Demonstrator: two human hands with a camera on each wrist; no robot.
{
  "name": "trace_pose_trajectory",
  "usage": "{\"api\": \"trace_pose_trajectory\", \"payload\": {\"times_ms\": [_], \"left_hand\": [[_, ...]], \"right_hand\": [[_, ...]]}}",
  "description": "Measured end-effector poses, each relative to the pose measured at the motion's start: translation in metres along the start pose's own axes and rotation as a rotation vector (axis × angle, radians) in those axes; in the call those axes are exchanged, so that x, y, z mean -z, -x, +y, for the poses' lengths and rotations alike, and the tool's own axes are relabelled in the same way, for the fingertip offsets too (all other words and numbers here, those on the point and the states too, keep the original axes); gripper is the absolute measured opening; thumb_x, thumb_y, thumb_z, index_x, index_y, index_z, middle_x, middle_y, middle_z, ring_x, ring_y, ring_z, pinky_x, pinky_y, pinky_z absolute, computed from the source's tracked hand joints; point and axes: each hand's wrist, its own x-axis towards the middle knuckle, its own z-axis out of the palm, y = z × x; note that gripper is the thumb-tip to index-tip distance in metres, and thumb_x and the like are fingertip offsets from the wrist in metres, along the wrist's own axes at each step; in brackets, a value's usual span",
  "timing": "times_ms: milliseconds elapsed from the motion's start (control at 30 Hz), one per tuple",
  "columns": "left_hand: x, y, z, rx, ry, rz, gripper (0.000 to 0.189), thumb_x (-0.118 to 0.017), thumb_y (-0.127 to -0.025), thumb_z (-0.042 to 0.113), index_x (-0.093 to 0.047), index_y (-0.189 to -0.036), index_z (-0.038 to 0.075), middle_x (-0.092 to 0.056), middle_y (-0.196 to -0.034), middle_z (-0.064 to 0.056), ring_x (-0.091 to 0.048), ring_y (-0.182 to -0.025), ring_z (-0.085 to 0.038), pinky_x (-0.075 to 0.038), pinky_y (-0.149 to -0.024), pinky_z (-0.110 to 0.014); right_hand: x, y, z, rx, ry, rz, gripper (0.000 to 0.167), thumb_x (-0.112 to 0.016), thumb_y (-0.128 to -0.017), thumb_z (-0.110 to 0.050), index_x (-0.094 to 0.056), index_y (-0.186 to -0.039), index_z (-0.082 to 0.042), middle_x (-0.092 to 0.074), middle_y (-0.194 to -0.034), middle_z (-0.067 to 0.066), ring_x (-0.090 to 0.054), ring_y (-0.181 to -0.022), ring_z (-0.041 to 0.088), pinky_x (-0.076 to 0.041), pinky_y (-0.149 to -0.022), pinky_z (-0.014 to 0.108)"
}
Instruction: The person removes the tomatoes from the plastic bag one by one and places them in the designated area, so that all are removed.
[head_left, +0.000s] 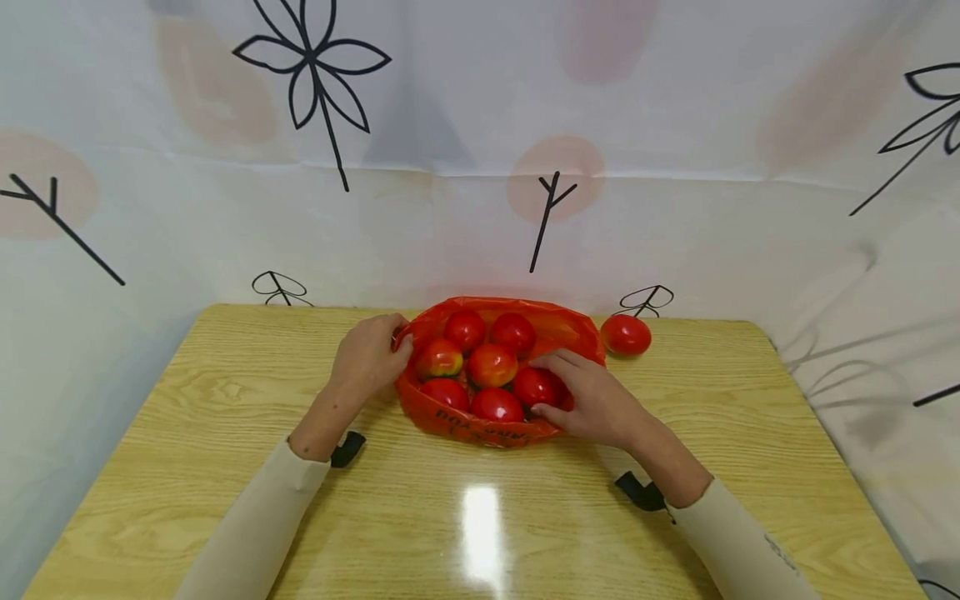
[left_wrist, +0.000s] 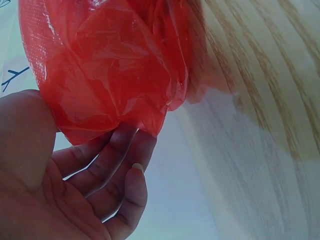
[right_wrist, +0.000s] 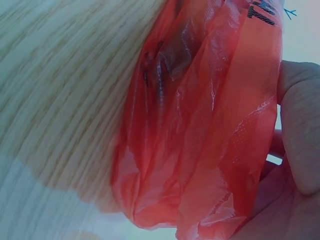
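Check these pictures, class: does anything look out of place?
One red fruit lies on the table, just right of the red bag; it looks odd because the seven other fruits visible sit inside the bag.

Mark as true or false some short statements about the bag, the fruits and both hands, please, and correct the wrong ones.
1. The red bag lies open on the wooden table. True.
2. The bag is without any writing. False: dark lettering shows on its near side.
3. The left hand holds the left edge of the bag. True.
4. Every fruit is inside the bag. False: one loose fruit lies on the table, right of the bag in the head view.
5. The right hand has its fingers around a red fruit inside the bag. True.
6. All the fruits are plain red. False: a two-coloured fruit in the bag shows yellow.
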Motion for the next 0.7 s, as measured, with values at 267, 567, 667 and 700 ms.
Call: {"api": "trace_pose_trajectory", "payload": {"times_ms": [267, 567, 667, 700], "left_hand": [[0.000, -0.001, -0.001, 0.005, -0.001, -0.004, 0.023, -0.065, -0.100, 0.020, -0.073, -0.115, 0.004, -0.071, -0.091, -0.008, -0.060, -0.074, -0.024, -0.053, -0.063, -0.034], [0.001, -0.001, -0.001, 0.013, 0.003, -0.009, 0.023, -0.065, -0.101, 0.020, -0.072, -0.116, 0.003, -0.071, -0.091, -0.008, -0.059, -0.074, -0.024, -0.052, -0.062, -0.033], [0.001, -0.001, -0.001, 0.016, 0.005, -0.009, 0.024, -0.065, -0.101, 0.020, -0.072, -0.117, 0.004, -0.071, -0.092, -0.008, -0.059, -0.074, -0.024, -0.052, -0.062, -0.033], [0.001, -0.001, -0.001, 0.016, 0.004, -0.008, 0.024, -0.065, -0.101, 0.020, -0.073, -0.117, 0.004, -0.071, -0.092, -0.008, -0.059, -0.074, -0.024, -0.052, -0.062, -0.033]], "right_hand": [[0.005, 0.001, -0.003, -0.002, 0.009, 0.009, 0.055, -0.086, -0.089, -0.031, -0.065, -0.136, -0.015, -0.066, -0.132, 0.001, -0.063, -0.123, 0.023, -0.054, -0.104, 0.048], [0.013, 0.004, -0.003, 0.012, 0.018, 0.025, 0.054, -0.086, -0.088, -0.033, -0.065, -0.135, -0.015, -0.066, -0.134, 0.001, -0.062, -0.125, 0.024, -0.054, -0.104, 0.049], [0.017, 0.005, -0.003, 0.017, 0.015, 0.038, 0.054, -0.087, -0.088, -0.033, -0.066, -0.135, -0.015, -0.066, -0.134, 0.001, -0.062, -0.124, 0.024, -0.055, -0.103, 0.048], [0.018, 0.005, -0.003, 0.020, 0.011, 0.045, 0.054, -0.087, -0.088, -0.032, -0.066, -0.135, -0.015, -0.066, -0.134, 0.001, -0.063, -0.124, 0.024, -0.055, -0.103, 0.048]]}}
